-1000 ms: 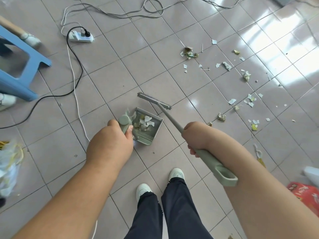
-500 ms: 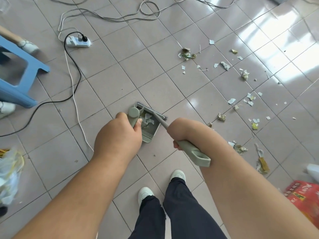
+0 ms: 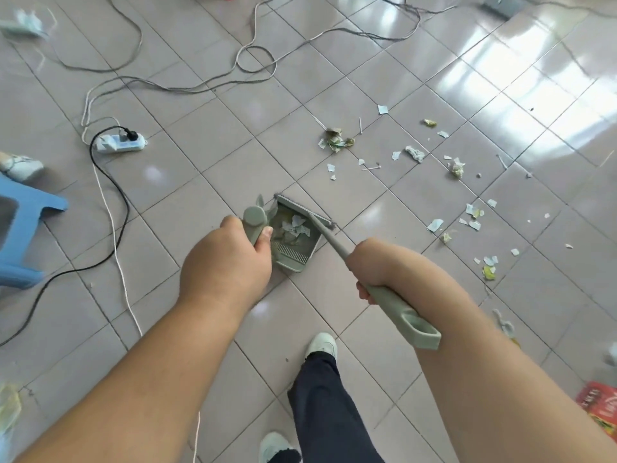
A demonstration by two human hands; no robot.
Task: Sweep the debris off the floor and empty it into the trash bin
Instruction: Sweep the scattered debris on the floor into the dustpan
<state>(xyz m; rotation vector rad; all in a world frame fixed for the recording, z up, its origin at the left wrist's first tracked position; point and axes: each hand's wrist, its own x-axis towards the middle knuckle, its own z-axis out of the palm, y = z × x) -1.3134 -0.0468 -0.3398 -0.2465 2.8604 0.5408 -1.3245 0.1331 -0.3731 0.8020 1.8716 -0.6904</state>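
Since a moment ago, broom [image 3: 325, 233] head closes against dustpan [image 3: 290, 242] mouth.
My left hand [image 3: 227, 265] grips the dustpan handle, right hand [image 3: 370, 265] the broom; remaining scraps [image 3: 469, 212] lie right, nearer my right hand.

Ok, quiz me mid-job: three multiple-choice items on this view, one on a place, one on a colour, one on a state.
1. Where does the broom head sit?
A. at the dustpan's mouth
B. beside the power strip
C. under the stool

2. What colour is the stool?
A. red
B. blue
C. green

3. What state is the dustpan in?
A. empty
B. upside down
C. holding paper scraps

Answers:
1 A: the head lies along the pan's open edge, with the broom handle running back to the right hand.
2 B: its seat and legs at the left edge are plainly blue.
3 C: pale scraps lie inside the pan, whose handle the left hand grips, while more debris remains on the floor.
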